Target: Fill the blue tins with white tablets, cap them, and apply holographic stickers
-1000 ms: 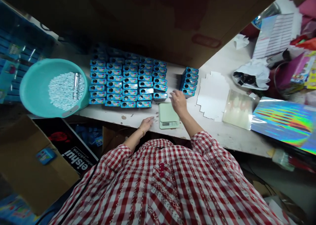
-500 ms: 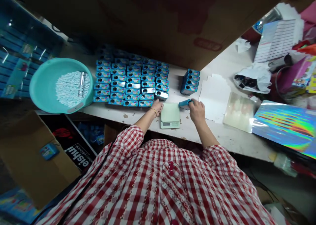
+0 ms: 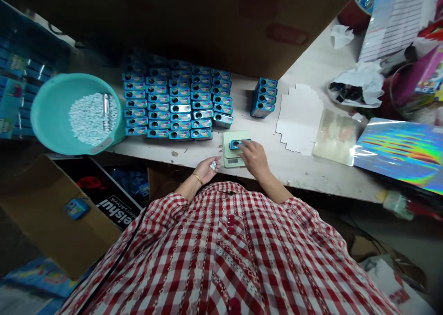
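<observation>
A small digital scale sits near the table's front edge. On its plate stands a blue tin with a dark round opening in its top. My right hand has its fingers closed on the right end of this tin. To the left of the scale, my left hand is turned palm up and cupped. Several small white pellets lie in its fingers. Rows of similar blue tins stand close together behind and left of the scale. A short row of blue tins is behind and to the right.
A turquoise basin at the left contains white pellets and a shiny metal tube. A large cardboard box walls off the back. Cut white card, a clear sheet and a rainbow-sheen sheet lie at the right.
My right hand has brought the blue tin left onto the scale plate. My left hand has drawn back from beside the tin rows toward me, turning palm up and showing white pellets.
</observation>
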Demonstrator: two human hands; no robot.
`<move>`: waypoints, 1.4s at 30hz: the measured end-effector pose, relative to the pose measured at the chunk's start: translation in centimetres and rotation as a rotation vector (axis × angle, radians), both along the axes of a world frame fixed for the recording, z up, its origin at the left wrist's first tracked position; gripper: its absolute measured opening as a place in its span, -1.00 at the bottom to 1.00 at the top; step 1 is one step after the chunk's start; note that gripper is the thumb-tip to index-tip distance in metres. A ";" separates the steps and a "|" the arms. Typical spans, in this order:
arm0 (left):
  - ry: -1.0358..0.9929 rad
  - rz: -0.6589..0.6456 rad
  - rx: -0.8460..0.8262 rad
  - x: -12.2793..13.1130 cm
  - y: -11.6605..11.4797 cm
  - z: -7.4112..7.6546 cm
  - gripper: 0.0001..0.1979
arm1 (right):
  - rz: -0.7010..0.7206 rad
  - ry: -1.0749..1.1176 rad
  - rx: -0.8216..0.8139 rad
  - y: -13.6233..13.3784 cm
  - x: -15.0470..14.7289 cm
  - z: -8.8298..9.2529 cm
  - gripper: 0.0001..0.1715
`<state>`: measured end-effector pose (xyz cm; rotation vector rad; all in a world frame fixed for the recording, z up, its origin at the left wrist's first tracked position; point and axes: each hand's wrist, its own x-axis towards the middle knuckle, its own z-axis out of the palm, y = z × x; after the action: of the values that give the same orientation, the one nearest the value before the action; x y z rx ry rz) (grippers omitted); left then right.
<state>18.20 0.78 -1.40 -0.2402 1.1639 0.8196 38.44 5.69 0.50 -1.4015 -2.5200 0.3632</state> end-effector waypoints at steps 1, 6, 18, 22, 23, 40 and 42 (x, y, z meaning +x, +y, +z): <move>-0.007 0.015 -0.017 -0.3 -0.3 0.1 -0.82 | -0.102 0.072 0.019 -0.5 0.8 -0.4 -0.66; -0.032 0.087 -0.074 -1.3 -0.9 0.3 -0.77 | -0.375 0.305 0.022 -2.6 4.4 -3.2 -0.57; -0.023 0.146 -0.072 -2.0 -0.5 0.2 -0.75 | -0.392 0.445 -0.059 -1.8 4.5 -4.1 -0.52; -0.020 0.150 -0.079 -1.5 -0.7 0.1 -0.76 | -0.359 0.454 -0.091 -1.1 4.5 -4.0 -0.48; -0.019 0.150 -0.080 -1.4 -0.7 0.1 -0.76 | -0.346 0.457 -0.111 -1.0 4.5 -4.0 -0.46; -0.015 0.142 -0.077 -0.6 -0.1 0.7 -0.78 | -0.296 0.611 -0.510 2.3 2.6 -7.5 -0.28; -0.014 0.135 -0.079 -0.4 0.1 0.6 -0.78 | -0.288 0.628 -0.505 2.4 2.6 -7.7 -0.35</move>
<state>17.75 0.86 -0.82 -0.3923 1.1771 0.8891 41.03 8.09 -7.23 -1.4743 -1.7538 1.2222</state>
